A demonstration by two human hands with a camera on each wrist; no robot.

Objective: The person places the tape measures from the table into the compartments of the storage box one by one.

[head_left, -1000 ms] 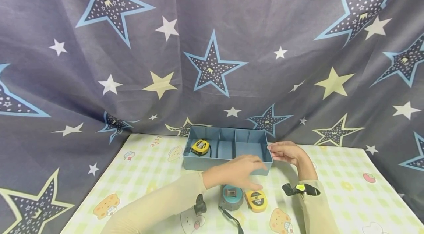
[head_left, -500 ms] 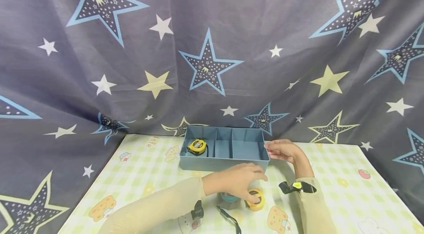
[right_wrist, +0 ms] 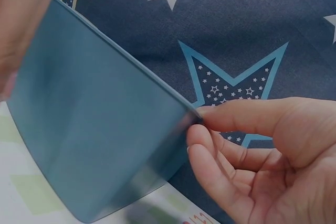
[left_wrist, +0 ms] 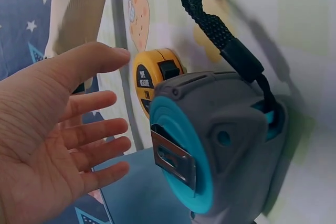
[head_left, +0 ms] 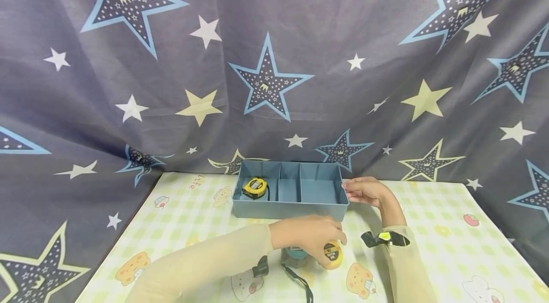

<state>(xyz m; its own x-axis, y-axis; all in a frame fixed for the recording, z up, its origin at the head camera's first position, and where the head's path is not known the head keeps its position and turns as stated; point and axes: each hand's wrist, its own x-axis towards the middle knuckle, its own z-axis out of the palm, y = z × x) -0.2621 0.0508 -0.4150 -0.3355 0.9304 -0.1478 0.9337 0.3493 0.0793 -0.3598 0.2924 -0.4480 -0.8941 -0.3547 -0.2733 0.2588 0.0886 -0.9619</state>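
A dark backdrop (head_left: 317, 22) printed with stars hangs behind a counter (head_left: 454, 260) under a green-and-white checked covering with cartoon figures. Near the rear edge lies a blue tray (head_left: 274, 210), its long side facing the viewer; two dividers form three compartments, the middle one narrowest. Pale sleeves (head_left: 206, 260) cover both forearms. The right hand (head_left: 366, 191) stands at the tray's right end, its thumb and fingers pinching the rim near a corner. The left hand (head_left: 309, 236) reaches across in front of the tray, above the counter; its fingers (left_wrist: 100, 132) are extended, spread and grasping nothing. Partly beneath this hand lies the grey tape (left_wrist: 236, 129), teal face and metal clip turned up. Just beside it, to the right, lies the loose yellow tape (head_left: 333, 254), label up; the left thumb is close to it, though contact cannot be determined. A second yellow tape (head_left: 255, 188) occupies the tray's left compartment. A black band (head_left: 392, 240) encircles the right wrist. A black strap (head_left: 300, 281) trails from the grey tape toward the viewer.
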